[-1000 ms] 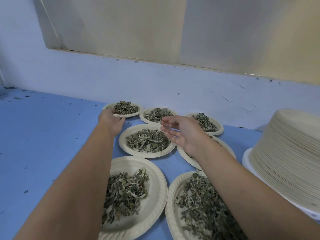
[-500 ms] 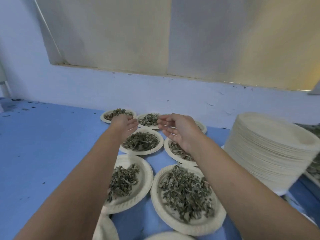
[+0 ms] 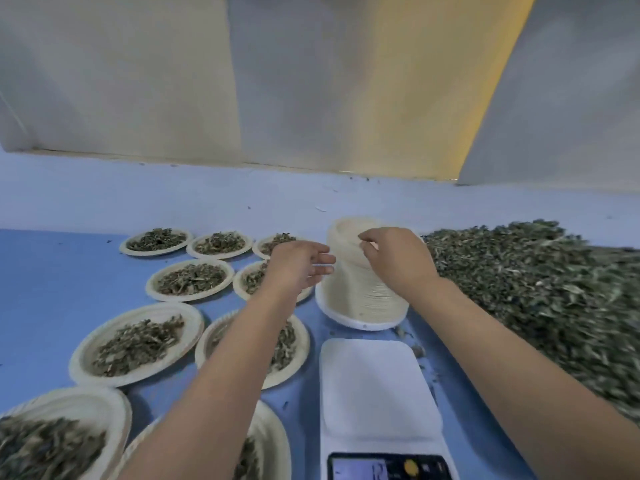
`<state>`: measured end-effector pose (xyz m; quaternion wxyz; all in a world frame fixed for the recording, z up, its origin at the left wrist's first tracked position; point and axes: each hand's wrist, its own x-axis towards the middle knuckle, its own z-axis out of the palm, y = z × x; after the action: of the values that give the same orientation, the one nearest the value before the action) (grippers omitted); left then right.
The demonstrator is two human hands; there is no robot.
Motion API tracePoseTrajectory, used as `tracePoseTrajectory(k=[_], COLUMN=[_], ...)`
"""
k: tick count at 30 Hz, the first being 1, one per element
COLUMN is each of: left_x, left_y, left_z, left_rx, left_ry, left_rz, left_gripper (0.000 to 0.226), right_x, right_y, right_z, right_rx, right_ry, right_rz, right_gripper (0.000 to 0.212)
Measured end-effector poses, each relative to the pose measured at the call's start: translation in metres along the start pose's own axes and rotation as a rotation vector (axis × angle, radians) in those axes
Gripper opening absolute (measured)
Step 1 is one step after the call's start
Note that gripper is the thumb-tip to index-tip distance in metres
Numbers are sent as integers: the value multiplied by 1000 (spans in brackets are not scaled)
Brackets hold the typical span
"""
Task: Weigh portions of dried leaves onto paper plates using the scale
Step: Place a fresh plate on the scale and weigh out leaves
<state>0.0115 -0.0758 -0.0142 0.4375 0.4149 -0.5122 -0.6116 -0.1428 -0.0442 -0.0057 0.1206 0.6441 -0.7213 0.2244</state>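
One tall stack of paper plates [image 3: 360, 289] stands on a white round base [image 3: 362, 322] at the back of a blue table [image 3: 59, 299], close to the pale wall [image 3: 173, 199]. A person's right hand [image 3: 394, 259] rests over the top of the stack with its fingers [image 3: 367, 244] curled onto the upper rim. The left hand [image 3: 298, 268] is held beside the stack with straight, slightly spread fingers that grip nothing, their tips close to its left side. Just in front of the stack, nearer the person, lies a white scale [image 3: 377, 393]; its lit display [image 3: 367, 471] sits at the lower edge of the view, the reading too blurred to make out. A broad heap of dried leaves [image 3: 536, 292] covers the table to the right, reaching up beside the stack. To the left, nine filled plates [image 3: 192, 279] of leaves lie in loose rows, the two nearest cut off by the frame and others partly hidden under the left forearm
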Motion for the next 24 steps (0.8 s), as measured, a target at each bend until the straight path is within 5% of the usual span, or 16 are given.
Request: tracePoseTrajectory(k=[8,24], left_x=[-16,-28], left_y=[-4,-14], left_z=[26,33], left_rx=[-50,-74], left_ry=[19,62], left_rz=[-83,-75], left_gripper=[28,19], right_x=[-6,-10], right_y=[10,13], right_z=[1,4], right_rx=[-57,-100], right_ry=[-111,-35], right_rz=[-81,-165], right_gripper=[33,18])
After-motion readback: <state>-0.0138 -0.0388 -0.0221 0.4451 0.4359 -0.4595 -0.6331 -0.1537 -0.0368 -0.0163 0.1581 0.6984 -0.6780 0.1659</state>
